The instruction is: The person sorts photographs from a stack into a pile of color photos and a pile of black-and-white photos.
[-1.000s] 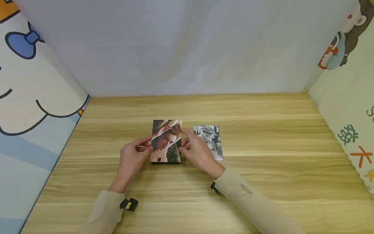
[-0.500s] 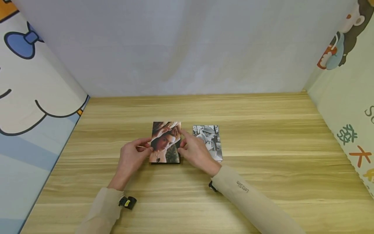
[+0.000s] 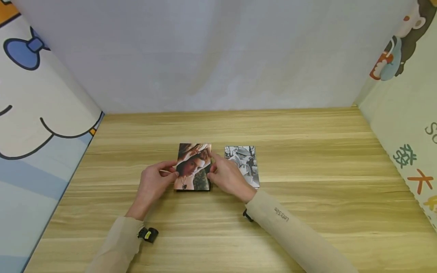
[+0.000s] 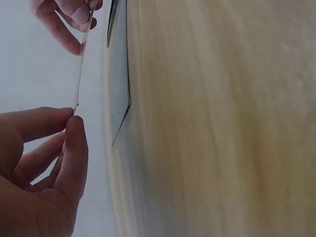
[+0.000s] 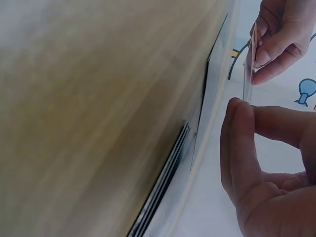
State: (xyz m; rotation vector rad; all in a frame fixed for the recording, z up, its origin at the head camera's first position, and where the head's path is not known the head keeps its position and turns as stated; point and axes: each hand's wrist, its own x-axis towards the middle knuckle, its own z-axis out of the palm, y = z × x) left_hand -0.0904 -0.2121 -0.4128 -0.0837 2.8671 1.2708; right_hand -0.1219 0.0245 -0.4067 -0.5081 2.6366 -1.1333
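Between both hands is a colour photo card [image 3: 192,167] showing a portrait with a pendant necklace. My left hand [image 3: 155,184] pinches its left edge between thumb and fingers. On the opposite edge, my right hand [image 3: 230,178] pinches with thumb and fingers. Seen edge-on in the left wrist view, the photo card [image 4: 83,69] is raised above the table. Under it another flat card [image 4: 119,74] lies on the wood, mostly covered in the head view. Right beside the right hand lies a small stack of black-and-white photo cards [image 3: 251,163], partly hidden by that hand.
The wood-grain table [image 3: 307,151] runs back to a pale wall [image 3: 239,57]. Side panels with cartoon prints stand at left [image 3: 51,94] and right [image 3: 403,125]. In the right wrist view, the card stack [image 5: 160,182] shows several layers.
The colour photo card's far edge has come slightly nearer, and the dark strip below its near edge looks narrower. Both hands keep their pinch, shifting only a little.
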